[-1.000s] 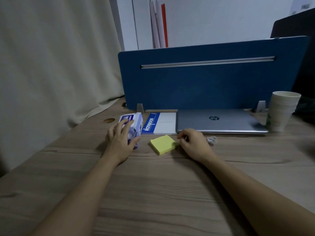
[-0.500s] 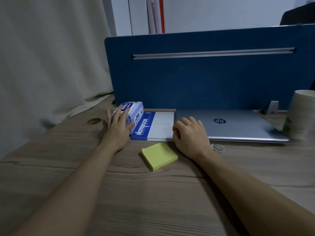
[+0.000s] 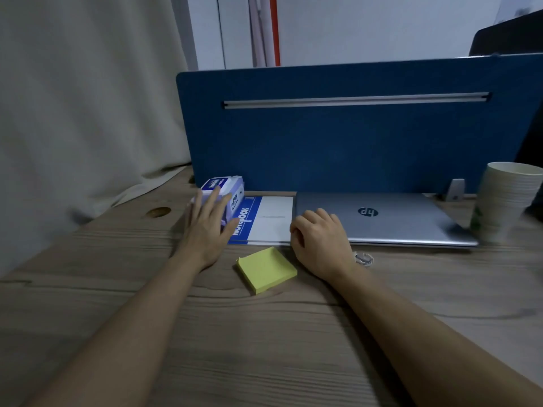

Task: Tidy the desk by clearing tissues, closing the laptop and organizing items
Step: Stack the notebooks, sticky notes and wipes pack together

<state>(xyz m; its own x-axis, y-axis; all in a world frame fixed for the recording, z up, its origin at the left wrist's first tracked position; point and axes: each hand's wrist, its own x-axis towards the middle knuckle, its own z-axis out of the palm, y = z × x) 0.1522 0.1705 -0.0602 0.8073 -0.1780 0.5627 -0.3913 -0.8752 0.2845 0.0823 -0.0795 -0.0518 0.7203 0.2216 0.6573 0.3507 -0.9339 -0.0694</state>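
Currently I log both hands at the far side of the wooden desk (image 3: 264,333), close to the blue divider (image 3: 338,142). Left hand (image 3: 207,227) lies with straight, spread fingers on the tissue pack (image 3: 223,186); the fingers press flat on its top and near side and do not wrap it. The pack sits at the left end of the divider, touching the left edge of the notebook (image 3: 264,218). The notebook lies flat, blue strip to the left, white part to the right, just beside the laptop (image 3: 382,218).

Laptop lid is down, logo up, back edge near the divider. Right hand (image 3: 320,239) rests at the laptop's near left corner, fingers curled under with knuckles up; I cannot tell whether they pinch anything, since the fingertips are hidden.

Yellow sticky notes (image 3: 266,268) lie on the desk between the two wrists, tilted, apart from the notebook's near edge. A small clear ring-like item (image 3: 363,258) lies just right of the right wrist; too small to identify. A stack of paper cups (image 3: 505,201) stands upright at the laptop's right end.
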